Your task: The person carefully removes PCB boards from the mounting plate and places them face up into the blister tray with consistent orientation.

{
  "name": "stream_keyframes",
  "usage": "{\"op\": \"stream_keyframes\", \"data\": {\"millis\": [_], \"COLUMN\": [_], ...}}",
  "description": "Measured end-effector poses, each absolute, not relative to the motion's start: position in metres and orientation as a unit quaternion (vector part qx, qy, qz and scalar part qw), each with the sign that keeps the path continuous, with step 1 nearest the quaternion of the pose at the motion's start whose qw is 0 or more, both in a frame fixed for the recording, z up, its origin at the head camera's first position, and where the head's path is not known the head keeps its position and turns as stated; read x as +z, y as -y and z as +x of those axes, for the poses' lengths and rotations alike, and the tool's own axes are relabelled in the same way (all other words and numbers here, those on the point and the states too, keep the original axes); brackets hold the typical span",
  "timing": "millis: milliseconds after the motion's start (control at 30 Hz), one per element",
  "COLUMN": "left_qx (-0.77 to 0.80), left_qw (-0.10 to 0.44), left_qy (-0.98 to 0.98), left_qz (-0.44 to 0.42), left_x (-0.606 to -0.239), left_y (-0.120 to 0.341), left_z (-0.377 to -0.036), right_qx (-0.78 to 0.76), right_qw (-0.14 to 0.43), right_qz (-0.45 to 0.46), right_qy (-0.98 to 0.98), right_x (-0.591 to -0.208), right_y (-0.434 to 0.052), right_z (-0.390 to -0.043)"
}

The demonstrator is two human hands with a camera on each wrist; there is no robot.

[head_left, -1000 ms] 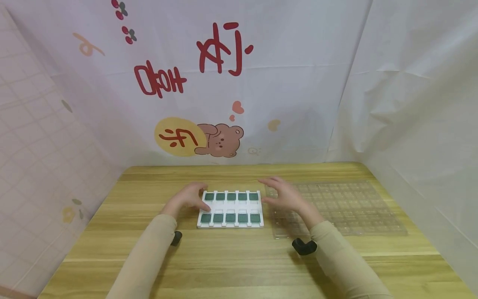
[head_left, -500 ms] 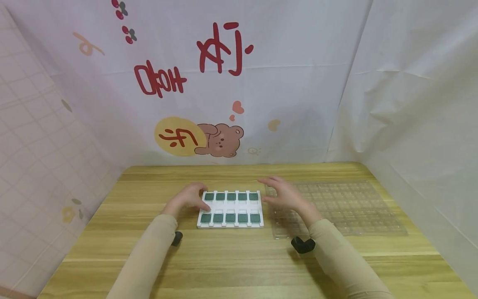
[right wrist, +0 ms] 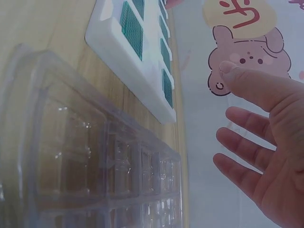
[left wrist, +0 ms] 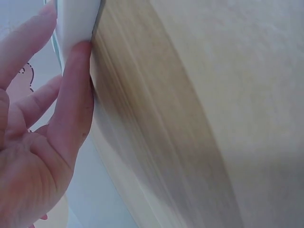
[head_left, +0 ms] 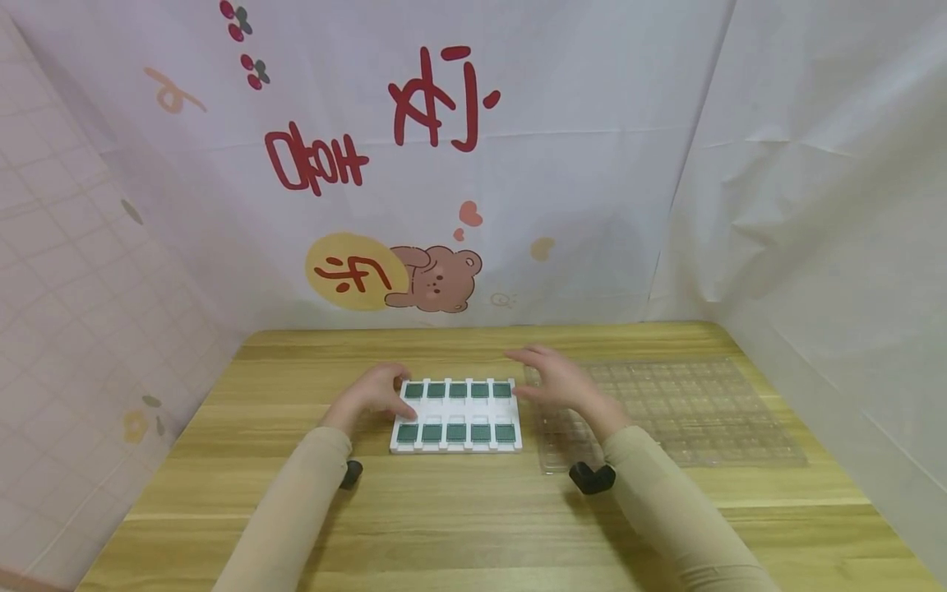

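A white tray (head_left: 459, 409) lies on the table with two rows of small green square chips (head_left: 456, 432) in its slots. My left hand (head_left: 373, 393) holds the tray at its left end, thumb at the edge and fingers by the far corner. In the left wrist view, the thumb (left wrist: 71, 99) meets the white side of the tray. Beyond the tray's right end, my right hand (head_left: 565, 386) hovers with spread, loosely bent fingers and nothing in them. Its fingertips overlap the tray's far right corner in the head view, while the right wrist view has them apart from it.
A clear plastic tray (head_left: 688, 411) with many square compartments lies to the right, partly under my right forearm. The wooden table (head_left: 444, 526) ends at a white printed curtain (head_left: 592, 164) behind, with further cloth on both sides.
My right hand has shifted slightly left, closer to the white tray's right end. The left hand and both trays stay in place.
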State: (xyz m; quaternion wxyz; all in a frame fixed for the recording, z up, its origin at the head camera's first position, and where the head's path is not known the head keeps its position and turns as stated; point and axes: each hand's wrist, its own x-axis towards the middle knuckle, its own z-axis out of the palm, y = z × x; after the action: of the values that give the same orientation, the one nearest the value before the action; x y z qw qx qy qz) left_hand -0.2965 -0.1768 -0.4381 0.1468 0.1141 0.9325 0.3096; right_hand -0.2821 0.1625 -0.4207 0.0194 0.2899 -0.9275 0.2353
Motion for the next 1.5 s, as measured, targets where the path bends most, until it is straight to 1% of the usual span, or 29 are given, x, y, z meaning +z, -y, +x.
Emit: {"op": "stream_keyframes", "data": {"millis": [233, 500, 900, 1167, 1500], "left_qx": [0.336, 0.349, 0.352, 0.361, 0.385], "left_qw": [0.161, 0.165, 0.170, 0.175, 0.188], "left_qy": [-0.922, -0.918, -0.916, -0.912, -0.901], "left_qz": [0.101, 0.094, 0.085, 0.086, 0.070], "left_x": [-0.439, -0.438, -0.439, -0.441, -0.434], "left_y": [0.177, 0.176, 0.175, 0.176, 0.173], "left_z": [-0.296, -0.295, -0.293, -0.296, -0.289], "right_qx": [0.222, 0.227, 0.130, 0.113, 0.094], "right_qw": [0.020, -0.002, 0.034, 0.027, 0.016], "right_qz": [0.290, 0.252, 0.260, 0.260, 0.262], "right_qy": [0.931, 0.941, 0.956, 0.959, 0.960], "right_x": [-0.421, -0.428, -0.443, -0.445, -0.448], "right_y": [-0.159, -0.150, -0.136, -0.133, -0.129], "right_z": [-0.285, -0.288, -0.291, -0.294, -0.298]}}
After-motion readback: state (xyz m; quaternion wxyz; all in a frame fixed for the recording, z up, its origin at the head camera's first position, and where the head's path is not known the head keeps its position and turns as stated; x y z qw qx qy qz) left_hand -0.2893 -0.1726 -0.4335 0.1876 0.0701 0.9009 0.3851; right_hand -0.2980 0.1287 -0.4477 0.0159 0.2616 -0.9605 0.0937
